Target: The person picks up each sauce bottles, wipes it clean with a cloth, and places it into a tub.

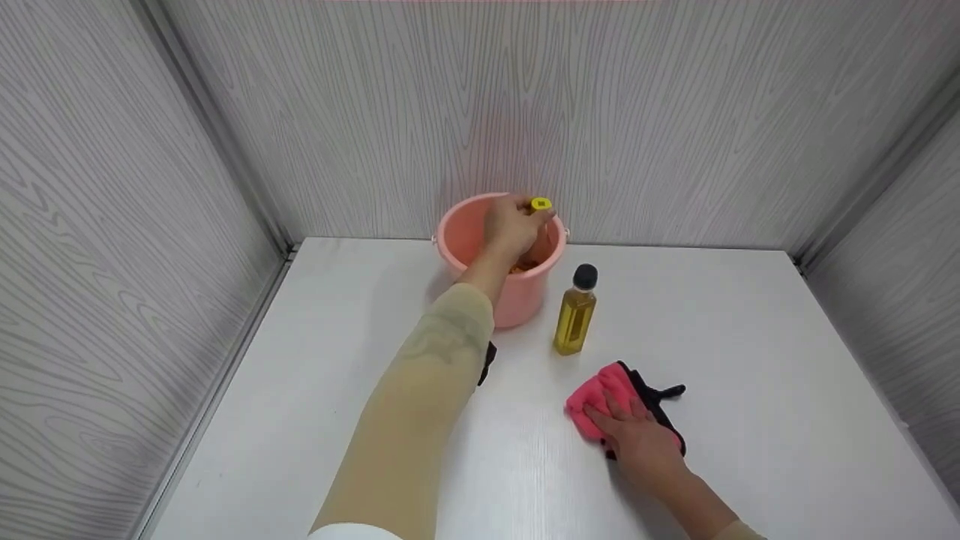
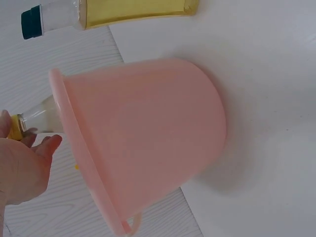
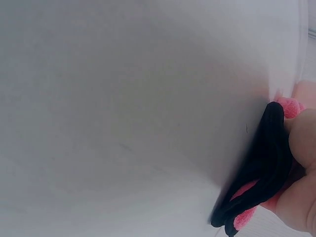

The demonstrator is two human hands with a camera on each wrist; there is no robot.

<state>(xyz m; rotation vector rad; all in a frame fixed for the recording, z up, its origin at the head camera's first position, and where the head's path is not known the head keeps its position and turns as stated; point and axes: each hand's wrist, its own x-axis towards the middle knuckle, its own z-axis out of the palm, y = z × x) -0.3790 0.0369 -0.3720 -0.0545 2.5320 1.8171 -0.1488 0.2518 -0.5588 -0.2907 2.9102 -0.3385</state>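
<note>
My left hand [image 1: 512, 225] reaches over the pink bucket [image 1: 517, 301] and grips a clear bottle by its yellow cap [image 1: 541, 203]. In the left wrist view the bottle's clear neck [image 2: 43, 116] rises out of the bucket [image 2: 138, 140], its body hidden by the wall, with the left fingers [image 2: 47, 146] around the neck and cap. My right hand [image 1: 641, 446] lies on a folded pink cloth [image 1: 609, 386] with a black border, fingers spread and pressing it on the table. The right wrist view shows the cloth's black edge [image 3: 269, 163] beneath the right hand [image 3: 302, 197].
A bottle of yellow oil [image 1: 575, 319] with a black cap stands right of the bucket. Something orange [image 1: 523, 267] shows inside the bucket. A small black piece [image 1: 487, 364] peeks out beside the left forearm. Pale wood-grain panels [image 1: 360, 120] border the white table [image 1: 750, 360].
</note>
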